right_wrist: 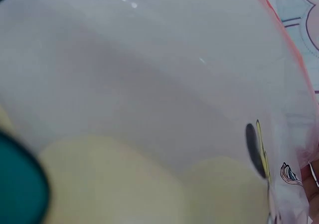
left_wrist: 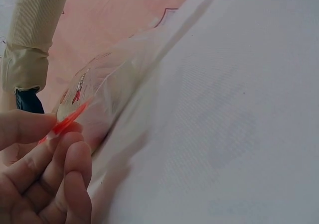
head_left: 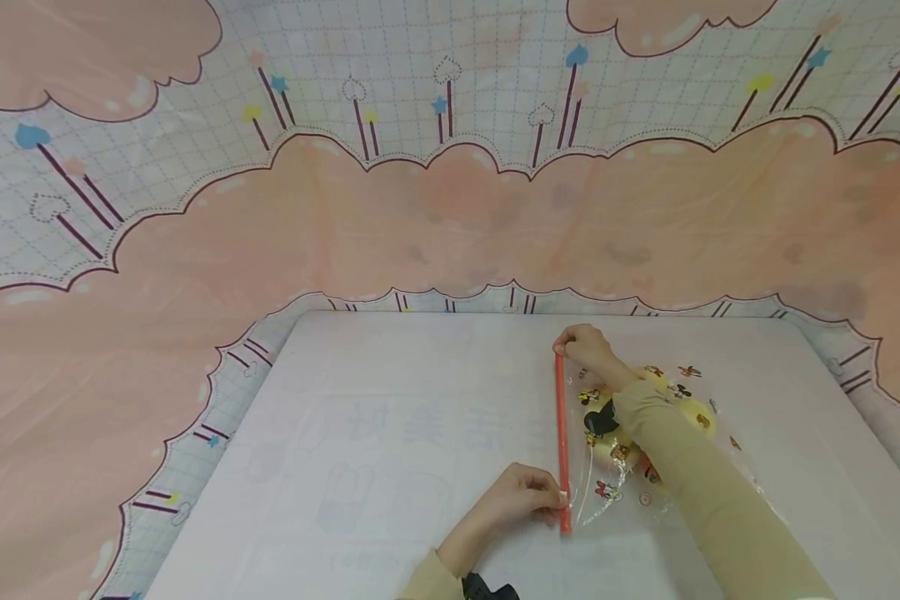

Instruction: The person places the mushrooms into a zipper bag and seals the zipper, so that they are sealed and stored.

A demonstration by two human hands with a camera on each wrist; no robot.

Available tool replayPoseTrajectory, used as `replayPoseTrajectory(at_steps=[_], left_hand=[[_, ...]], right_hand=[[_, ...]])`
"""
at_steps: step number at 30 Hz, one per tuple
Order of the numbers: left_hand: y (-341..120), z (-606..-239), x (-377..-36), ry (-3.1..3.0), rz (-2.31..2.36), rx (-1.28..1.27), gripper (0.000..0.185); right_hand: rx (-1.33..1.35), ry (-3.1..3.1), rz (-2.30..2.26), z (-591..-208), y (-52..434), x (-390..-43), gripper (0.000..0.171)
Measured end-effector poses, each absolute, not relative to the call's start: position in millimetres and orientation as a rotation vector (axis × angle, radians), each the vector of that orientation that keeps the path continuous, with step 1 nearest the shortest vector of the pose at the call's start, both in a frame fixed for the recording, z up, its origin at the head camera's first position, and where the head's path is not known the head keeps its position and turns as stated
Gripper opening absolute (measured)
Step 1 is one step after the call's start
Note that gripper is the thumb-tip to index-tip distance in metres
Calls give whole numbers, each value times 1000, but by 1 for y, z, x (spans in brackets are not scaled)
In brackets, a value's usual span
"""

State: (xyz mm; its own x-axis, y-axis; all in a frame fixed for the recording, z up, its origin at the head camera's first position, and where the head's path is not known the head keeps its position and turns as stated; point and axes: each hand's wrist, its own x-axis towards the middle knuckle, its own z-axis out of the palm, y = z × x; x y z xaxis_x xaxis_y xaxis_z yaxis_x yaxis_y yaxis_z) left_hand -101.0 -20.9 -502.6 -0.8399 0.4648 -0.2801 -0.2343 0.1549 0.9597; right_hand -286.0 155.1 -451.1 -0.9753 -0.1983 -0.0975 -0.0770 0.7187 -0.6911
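A clear plastic zip bag (head_left: 592, 492) with cartoon prints lies on the right of the white table, its red zip strip (head_left: 561, 417) along the left edge. Pale yellow round things (head_left: 696, 415) are inside, partly covered by the right forearm; yellow rounded shapes (right_wrist: 109, 184) also show through the film in the right wrist view. My left hand (head_left: 521, 496) pinches the strip close to its near end, at a small whitish piece (head_left: 563, 498). In the left wrist view, thumb and fingers (left_wrist: 30, 127) hold the red strip. My right hand (head_left: 588, 346) pinches the far end.
The white table (head_left: 330, 467) extends left of the bag. Behind it hangs a peach and white patterned cloth (head_left: 435, 217), which also shows along the table's sides. My right sleeve (head_left: 712, 492) crosses over the bag.
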Motion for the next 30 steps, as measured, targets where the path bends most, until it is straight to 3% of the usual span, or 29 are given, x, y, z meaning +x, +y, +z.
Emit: replayPoseTrajectory(at_steps=[30], left_hand=[[-22,-496,-95,1941,1633,284,18]], right_hand=[[-199,2761,-1091,-450,154,-287,21]])
